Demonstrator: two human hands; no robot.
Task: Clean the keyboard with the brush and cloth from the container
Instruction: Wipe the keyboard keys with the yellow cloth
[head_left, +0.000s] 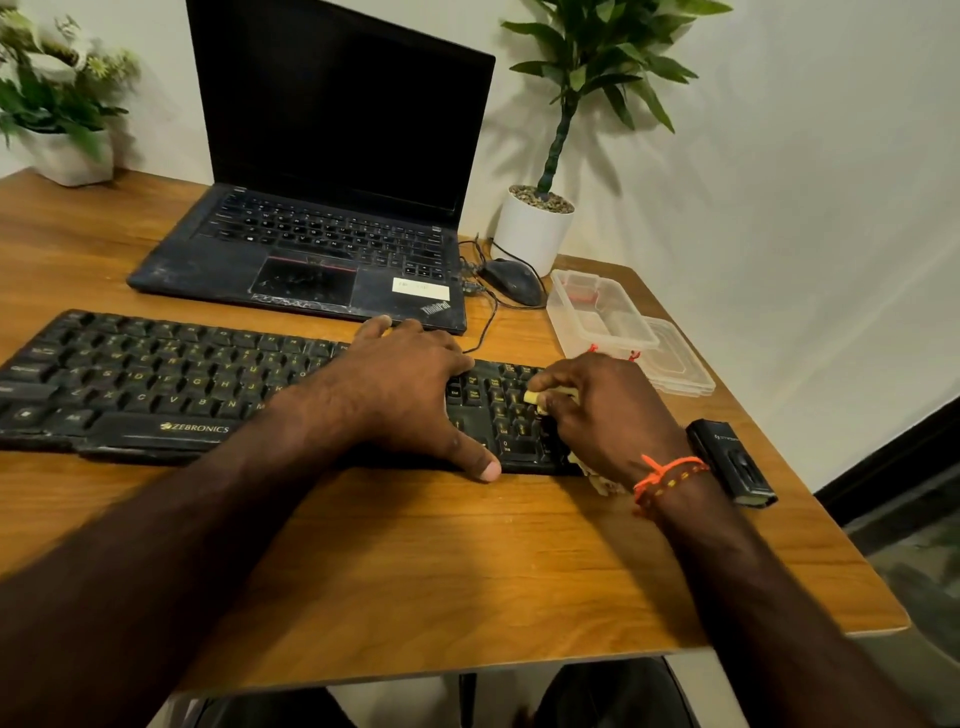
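While left hand (410, 384) lies flat on keyboard (156, 384), right hand (602, 415) pinches brush (532, 398), bristles hidden

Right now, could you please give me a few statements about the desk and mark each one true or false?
1. The left hand rests flat on the black Zebronics keyboard. True.
2. The right hand is empty. False: it grips a pale yellow brush handle over the number pad.
3. The clear plastic container is closed with its lid. False: it stands open, and the clear lid lies partly under it on the side nearer the person.
4. The black laptop behind the keyboard is open, its screen dark. True.
5. The black mouse sits left of the laptop. False: it sits to its right, by the white plant pot.
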